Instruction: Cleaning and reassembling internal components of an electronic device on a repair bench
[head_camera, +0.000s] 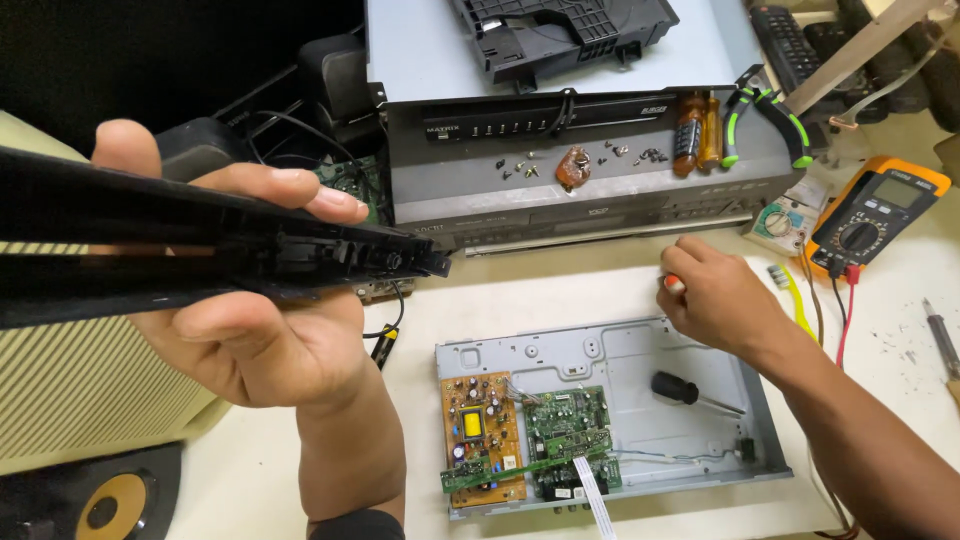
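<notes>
The black panel (200, 250), a long plastic strip seen edge-on, is raised close to the camera at the left, well above the bench. The left hand (250, 320) grips it: fingers over the top edge, thumb and palm beneath, closed firmly on it. The panel's right end points toward the stacked players (560, 190) at the back. The right hand (715, 295) rests at the far edge of the open chassis (690, 420), fingers curled around a small orange-tipped object (674, 285); what that object is cannot be told. Inside the chassis lie a black-handled screwdriver (685, 390), an orange board (482, 435) and a green board (568, 420) just beside it, with a white ribbon cable (595, 500) leading off the front. On top of the players sit loose screws (520, 165), two amber screwdrivers (697, 130) and green-handled pliers (765, 120). An orange multimeter (875, 215) lies at the right, near the right hand. A speaker (100, 500) shows at the lower left corner.
</notes>
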